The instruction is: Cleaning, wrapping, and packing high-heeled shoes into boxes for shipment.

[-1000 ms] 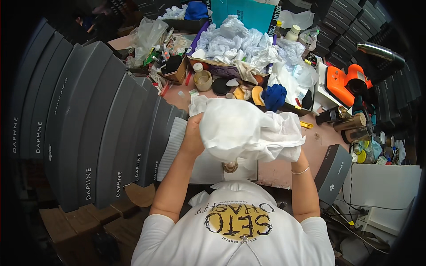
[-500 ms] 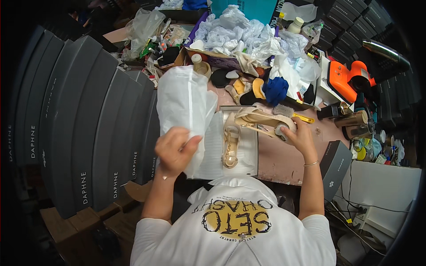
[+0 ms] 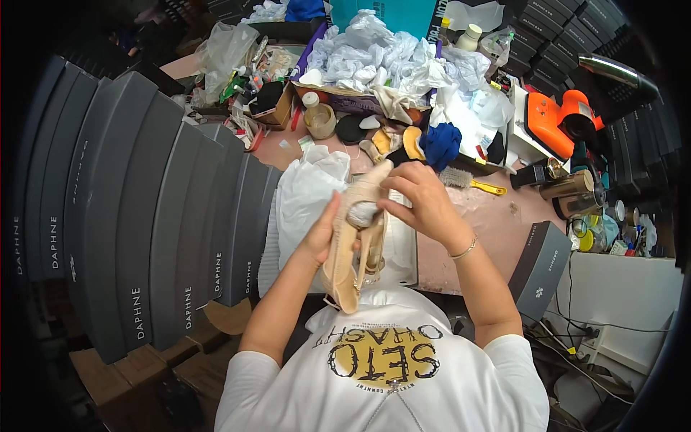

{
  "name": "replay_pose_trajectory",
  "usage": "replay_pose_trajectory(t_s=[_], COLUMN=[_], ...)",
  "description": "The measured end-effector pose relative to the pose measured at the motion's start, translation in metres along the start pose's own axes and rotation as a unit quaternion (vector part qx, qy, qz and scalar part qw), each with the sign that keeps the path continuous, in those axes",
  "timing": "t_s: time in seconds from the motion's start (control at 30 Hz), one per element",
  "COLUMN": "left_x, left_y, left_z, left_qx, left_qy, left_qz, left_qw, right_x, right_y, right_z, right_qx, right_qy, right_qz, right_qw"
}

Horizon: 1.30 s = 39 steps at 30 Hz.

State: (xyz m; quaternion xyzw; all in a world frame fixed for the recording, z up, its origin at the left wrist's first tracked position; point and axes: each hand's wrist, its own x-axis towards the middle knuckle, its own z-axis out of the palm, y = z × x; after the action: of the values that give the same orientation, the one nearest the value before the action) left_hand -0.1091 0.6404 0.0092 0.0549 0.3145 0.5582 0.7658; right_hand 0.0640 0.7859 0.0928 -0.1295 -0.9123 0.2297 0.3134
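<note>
My left hand (image 3: pixel 322 234) is closed round the middle of a beige ankle-strap shoe (image 3: pixel 337 268), held tilted with its pointed toe away from me. A crumpled white paper wad (image 3: pixel 362 214) sits in its toe part. My right hand (image 3: pixel 417 198) has its fingers bent against the toe's right side, with the thumb close to the wad; the fingertips are partly hidden. Beneath the held shoe, a second beige shoe (image 3: pixel 376 252) lies in an open shoebox (image 3: pixel 409 252) lined with white paper, mostly covered from sight. A white translucent bag (image 3: pixel 306 183) rests to the left.
Dark grey shoeboxes (image 3: pixel 129 209) stand stacked at the left, and another dark shoebox (image 3: pixel 540 266) stands at the right. Beyond my hands are a box of crumpled paper (image 3: pixel 381 54), a jar (image 3: pixel 319 119), a blue cloth (image 3: pixel 440 146) and a yellow-handled brush (image 3: pixel 486 187).
The shoe has moved left and turned, passing from my right hand's hold into my left. My left hand has let go of the white bag, which now lies lower.
</note>
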Motion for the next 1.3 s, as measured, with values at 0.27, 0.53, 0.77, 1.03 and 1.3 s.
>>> replay_pose_trajectory(t_s=[0.27, 0.53, 0.77, 1.03, 1.3], left_x=[-0.04, -0.037, -0.018, 0.007, 0.026], left_y=[-0.016, -0.013, -0.015, -0.028, -0.056], left_z=[-0.033, -0.026, -0.033, -0.003, 0.011], left_qx=[-0.072, -0.071, -0.047, 0.011, 0.027], left_qy=[0.136, 0.122, 0.138, 0.107, 0.046], left_qz=[0.081, 0.081, 0.04, -0.035, -0.124], left_qw=[0.985, 0.987, 0.988, 0.994, 0.991], right_x=[-0.118, -0.139, -0.209, -0.549, -0.17], right_y=[0.02, 0.025, -0.008, -0.046, -0.066], right_z=[0.139, 0.141, 0.013, -0.001, 0.028], right_qx=[-0.042, 0.071, 0.384, -0.14, 0.158], right_qy=[-0.384, -0.284, -0.101, -0.311, 0.165], right_qz=[0.244, 0.303, 0.551, 0.72, 0.353], right_qw=[0.889, 0.907, 0.734, 0.605, 0.907])
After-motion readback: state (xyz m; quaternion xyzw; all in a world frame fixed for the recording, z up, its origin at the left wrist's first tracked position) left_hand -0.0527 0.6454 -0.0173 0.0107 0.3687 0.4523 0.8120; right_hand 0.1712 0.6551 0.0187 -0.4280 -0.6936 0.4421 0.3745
